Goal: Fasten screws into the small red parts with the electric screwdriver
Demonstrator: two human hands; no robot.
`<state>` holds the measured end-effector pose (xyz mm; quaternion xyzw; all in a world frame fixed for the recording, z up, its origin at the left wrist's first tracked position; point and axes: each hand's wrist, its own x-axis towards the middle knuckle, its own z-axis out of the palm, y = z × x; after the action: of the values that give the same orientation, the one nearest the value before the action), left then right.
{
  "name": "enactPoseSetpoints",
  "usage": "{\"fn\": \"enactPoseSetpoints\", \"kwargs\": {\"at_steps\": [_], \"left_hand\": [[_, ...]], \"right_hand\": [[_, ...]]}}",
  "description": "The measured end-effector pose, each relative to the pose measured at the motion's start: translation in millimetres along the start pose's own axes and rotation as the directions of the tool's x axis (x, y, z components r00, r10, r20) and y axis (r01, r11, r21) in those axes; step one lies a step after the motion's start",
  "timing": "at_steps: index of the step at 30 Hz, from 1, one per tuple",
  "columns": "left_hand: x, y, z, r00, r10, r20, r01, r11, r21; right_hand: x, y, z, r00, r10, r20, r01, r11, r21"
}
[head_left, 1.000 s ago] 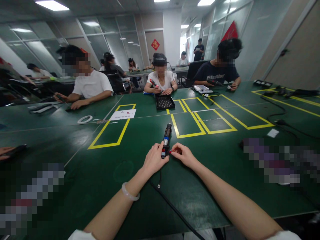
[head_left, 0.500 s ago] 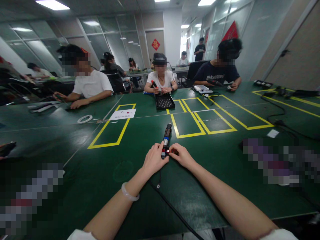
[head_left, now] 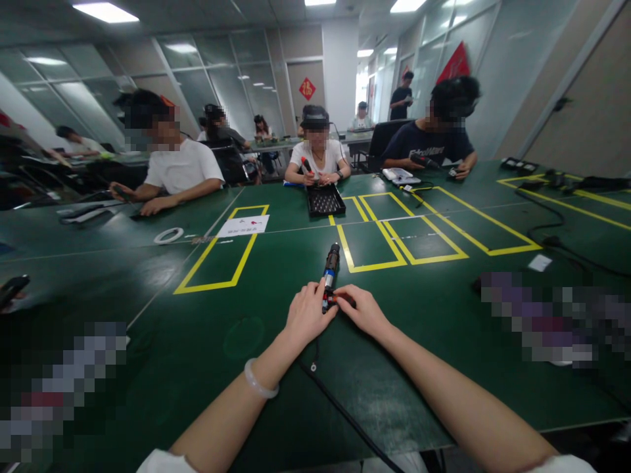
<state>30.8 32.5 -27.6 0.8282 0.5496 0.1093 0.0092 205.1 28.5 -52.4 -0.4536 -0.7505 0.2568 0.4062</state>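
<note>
An electric screwdriver (head_left: 331,263) lies on the green table in front of me, its black tip pointing away. A silver and blue section shows along its body, as if part of the casing is off. My left hand (head_left: 308,312) is closed around its near end from the left side. From the right, my right hand (head_left: 365,312) pinches a small red and black piece (head_left: 346,299) against that same end. How the piece joins the screwdriver is hidden by my fingers. A black cord (head_left: 340,410) with a small ring on it runs below my hands toward the table edge.
Yellow tape rectangles (head_left: 377,268) mark the green table (head_left: 276,407). A white paper (head_left: 243,226) and a white ring (head_left: 168,235) lie left of centre. Across from me, a person works over a black tray (head_left: 324,200) of small parts. More people sit on both sides.
My hands stay at the screwdriver's near end. The red and black piece by my right fingers has shifted slightly and shows more now.
</note>
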Motion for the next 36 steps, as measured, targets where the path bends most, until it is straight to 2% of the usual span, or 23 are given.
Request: {"fn": "enactPoseSetpoints", "kwargs": {"at_steps": [7,10,13,17,22,27,30,33,36], "left_hand": [[7.8,9.3,0.5,0.997,-0.062,-0.047,0.066,0.993,0.100],[4.8,3.2,-0.4,0.997,-0.051,-0.058,0.058,0.990,0.129],[-2.7,-12.9,-5.4,0.998,-0.035,-0.053,0.043,0.987,0.153],[-17.6,-53.8,-16.4,0.997,-0.071,-0.029,0.076,0.976,0.204],[-38.9,-129.7,-31.4,0.975,-0.223,-0.007,0.217,0.944,0.248],[-55.2,-212.5,-47.6,0.921,-0.390,0.011,0.372,0.886,0.278],[-61.2,-254.1,-59.0,0.874,-0.486,0.016,0.457,0.833,0.313],[-66.5,-277.9,-70.1,0.824,-0.566,0.022,0.519,0.770,0.371],[-71.6,-278.3,-76.2,0.814,-0.578,-0.059,0.533,0.703,0.471]], "right_hand": [[0.7,10.6,-0.1,0.994,0.105,0.003,-0.103,0.966,0.235],[1.0,14.7,1.1,0.994,0.108,0.000,-0.103,0.950,0.296],[1.1,16.1,0.3,0.994,0.109,0.006,-0.106,0.949,0.296],[0.9,15.1,-2.0,0.993,0.120,0.017,-0.120,0.953,0.277],[0.7,14.7,-2.6,0.993,0.110,0.036,-0.115,0.972,0.205],[1.5,11.7,-3.7,0.992,0.111,0.052,-0.118,0.981,0.151],[1.8,9.6,-4.2,0.991,0.113,0.064,-0.122,0.982,0.141],[1.8,9.0,-3.9,0.990,0.116,0.077,-0.126,0.982,0.143],[1.7,8.9,-3.5,0.990,0.115,0.086,-0.126,0.982,0.139]]}}
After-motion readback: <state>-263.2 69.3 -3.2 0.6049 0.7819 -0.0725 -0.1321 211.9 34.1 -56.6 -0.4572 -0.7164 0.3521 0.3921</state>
